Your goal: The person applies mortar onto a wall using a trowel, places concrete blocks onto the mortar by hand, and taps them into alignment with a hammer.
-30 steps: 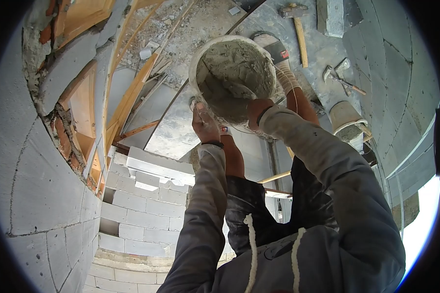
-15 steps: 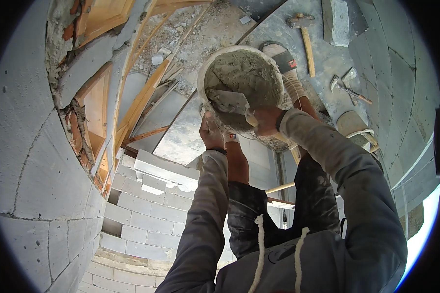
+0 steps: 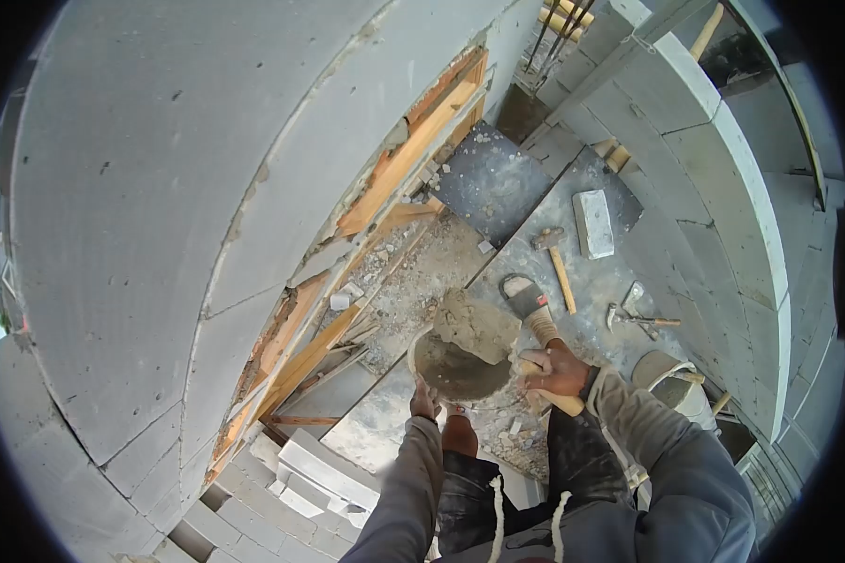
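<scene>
A round bucket (image 3: 441, 380) with mortar-smeared walls is in front of me, between my arms. My left hand (image 3: 424, 402) is closed on its near-left rim. My right hand (image 3: 560, 370) is wrapped round the wooden handle of a trowel (image 3: 563, 402), at the bucket's right side. A thick heap of wet grey mortar (image 3: 479, 324) lies on the trowel's blade, over the far part of the bucket's mouth. The mortar hides most of the blade and part of the bucket's inside.
Beyond my foot, a wooden-handled sledgehammer (image 3: 559, 272) and a pale block (image 3: 593, 225) lie on the boards. A smaller hammer (image 3: 643, 320) and a second bucket (image 3: 671, 375) are at right. Block walls (image 3: 160, 235) rise on both sides; rubble (image 3: 422, 272) covers the floor at left.
The trowel has come up out of the bucket with mortar on it, and my right hand has turned with it. My view has tilted up, showing more wall and floor ahead.
</scene>
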Tool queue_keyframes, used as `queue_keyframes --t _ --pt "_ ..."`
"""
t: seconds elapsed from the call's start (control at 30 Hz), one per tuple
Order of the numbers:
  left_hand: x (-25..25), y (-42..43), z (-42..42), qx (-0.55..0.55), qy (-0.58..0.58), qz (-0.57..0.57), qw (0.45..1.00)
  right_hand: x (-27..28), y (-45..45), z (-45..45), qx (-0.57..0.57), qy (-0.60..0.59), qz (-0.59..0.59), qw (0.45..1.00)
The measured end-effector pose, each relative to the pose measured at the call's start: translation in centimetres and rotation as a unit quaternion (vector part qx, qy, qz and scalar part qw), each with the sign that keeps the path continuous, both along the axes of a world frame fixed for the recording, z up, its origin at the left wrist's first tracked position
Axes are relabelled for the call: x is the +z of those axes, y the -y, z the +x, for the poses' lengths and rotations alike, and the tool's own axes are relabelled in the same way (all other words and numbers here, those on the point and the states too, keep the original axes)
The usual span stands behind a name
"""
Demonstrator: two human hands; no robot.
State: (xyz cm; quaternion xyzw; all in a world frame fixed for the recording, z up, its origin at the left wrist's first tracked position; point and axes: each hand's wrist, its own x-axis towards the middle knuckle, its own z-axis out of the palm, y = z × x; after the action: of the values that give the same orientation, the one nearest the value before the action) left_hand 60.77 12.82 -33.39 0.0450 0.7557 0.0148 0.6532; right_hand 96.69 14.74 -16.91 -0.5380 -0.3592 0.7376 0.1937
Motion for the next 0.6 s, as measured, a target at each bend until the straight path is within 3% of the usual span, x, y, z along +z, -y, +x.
queue_keyframes --t 0.03,0.1,0.17,0.23,0.3,0.37,0.47,0.6 --pt "0.9 -1.6 0.2 0.011 -0.001 0.029 1.000 1.1 0.1 0.6 -0.043 -0.038 0.008 0.998" --pt "4.6 -5.6 1.0 0.007 0.024 0.119 0.993 11.1 -2.6 2.3 -0.162 -0.105 -0.053 0.980" --pt "7.6 -9.7 0.7 -0.065 0.022 0.235 0.970 17.6 -3.9 3.9 -0.193 -0.052 0.019 0.980" --pt "11.6 -13.5 1.3 -0.067 0.041 0.378 0.923 24.7 -5.6 4.9 -0.282 -0.098 0.106 0.948" --pt "16.5 -16.6 1.5 -0.164 -0.016 0.461 0.872 28.7 -8.6 6.4 -0.302 -0.147 0.153 0.929" --pt "24.5 -18.7 4.2 -0.098 -0.030 0.404 0.909 30.4 -12.8 8.3 -0.306 -0.168 0.203 0.915" --pt "23.1 -19.9 2.3 -0.169 -0.045 0.485 0.857 32.4 -20.8 10.3 -0.340 -0.011 0.292 0.894" --pt "24.0 -15.4 2.6 -0.210 -0.085 0.431 0.874 31.7 -31.1 12.3 -0.336 0.332 0.424 0.773"
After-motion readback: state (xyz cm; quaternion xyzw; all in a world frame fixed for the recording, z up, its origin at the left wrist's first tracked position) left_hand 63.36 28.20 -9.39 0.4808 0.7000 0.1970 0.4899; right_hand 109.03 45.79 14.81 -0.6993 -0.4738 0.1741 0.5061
